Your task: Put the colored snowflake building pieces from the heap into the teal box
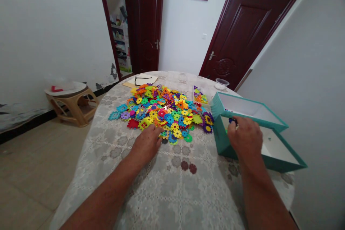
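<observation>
A heap of colourful plastic gear-shaped pieces (pixel 161 113) is spread over the middle of the table. At its near edge my left hand (pixel 148 140) touches the pieces with curled, closed fingers. What lies between those fingertips, if anything, is hidden. My right hand (pixel 245 134) is over the near compartment of a teal box (pixel 229 147) with a white inside. Its thumb and fingers pinch a small dark piece (pixel 235 120), whose exact shape is too blurred to tell. A few small pieces show inside the box.
A second teal box part (pixel 250 106) lies behind the near one. Beyond the heap are glasses (pixel 142 78) on paper, a printed card (pixel 199 95) and a clear plastic bowl (pixel 222 83). A patterned cloth (pixel 172 194) covers the table. A stool (pixel 72 104) stands left.
</observation>
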`<state>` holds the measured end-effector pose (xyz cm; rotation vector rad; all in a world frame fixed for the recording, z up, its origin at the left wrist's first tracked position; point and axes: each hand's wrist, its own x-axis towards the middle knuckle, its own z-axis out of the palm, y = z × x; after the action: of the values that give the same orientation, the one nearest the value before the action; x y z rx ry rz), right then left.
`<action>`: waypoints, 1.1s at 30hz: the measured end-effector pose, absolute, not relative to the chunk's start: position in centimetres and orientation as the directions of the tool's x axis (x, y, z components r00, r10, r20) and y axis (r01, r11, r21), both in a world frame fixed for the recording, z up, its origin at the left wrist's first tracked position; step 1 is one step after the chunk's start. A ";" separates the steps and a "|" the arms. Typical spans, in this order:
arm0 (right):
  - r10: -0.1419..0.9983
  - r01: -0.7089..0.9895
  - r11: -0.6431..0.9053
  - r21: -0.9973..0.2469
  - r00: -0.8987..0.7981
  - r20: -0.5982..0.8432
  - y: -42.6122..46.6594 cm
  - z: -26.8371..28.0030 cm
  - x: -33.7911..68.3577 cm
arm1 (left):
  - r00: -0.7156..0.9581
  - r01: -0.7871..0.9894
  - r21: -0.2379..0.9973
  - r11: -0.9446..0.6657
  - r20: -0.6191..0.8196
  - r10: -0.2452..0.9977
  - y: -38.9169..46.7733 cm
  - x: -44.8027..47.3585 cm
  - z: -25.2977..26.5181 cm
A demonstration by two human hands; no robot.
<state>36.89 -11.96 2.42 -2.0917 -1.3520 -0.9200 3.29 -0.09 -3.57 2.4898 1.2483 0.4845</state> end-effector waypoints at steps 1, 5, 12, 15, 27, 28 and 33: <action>0.576 0.917 -0.397 -0.047 0.288 0.765 -11.9 2.4 36.9 | 0.569 0.721 0.395 -0.569 0.132 0.812 -0.2 3.4 -3.5; 0.652 0.986 -0.108 -0.124 0.165 0.740 -11.0 1.7 33.9 | 0.580 0.753 0.315 -0.578 0.098 0.809 -0.4 4.0 -3.4; 0.969 0.978 0.065 -0.197 -0.014 0.248 -9.1 -2.9 27.4 | 0.597 0.736 0.289 -0.613 0.151 0.788 0.0 4.1 -4.1; 0.980 0.977 0.030 -0.212 0.012 0.197 -8.5 -4.0 26.7 | 0.601 0.725 0.303 -0.618 0.160 0.783 0.1 4.0 -4.1; 0.991 0.962 0.034 -0.271 0.002 0.132 -8.7 -4.1 28.3 | 0.562 0.677 0.387 -0.626 0.278 0.779 1.2 3.0 -3.0; 0.992 0.963 0.027 -0.266 0.007 0.126 -8.8 -4.0 28.4 | 0.561 0.689 0.361 -0.629 0.284 0.778 1.4 3.0 -2.9; 0.993 0.980 -0.023 -0.198 0.045 0.108 -8.8 -3.8 28.3 | 0.554 0.709 0.286 -0.644 0.338 0.760 2.8 2.8 -2.8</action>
<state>28.35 -8.79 -3.82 -2.1005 -2.0296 0.0893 2.78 2.76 -2.83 2.6654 1.2656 0.6665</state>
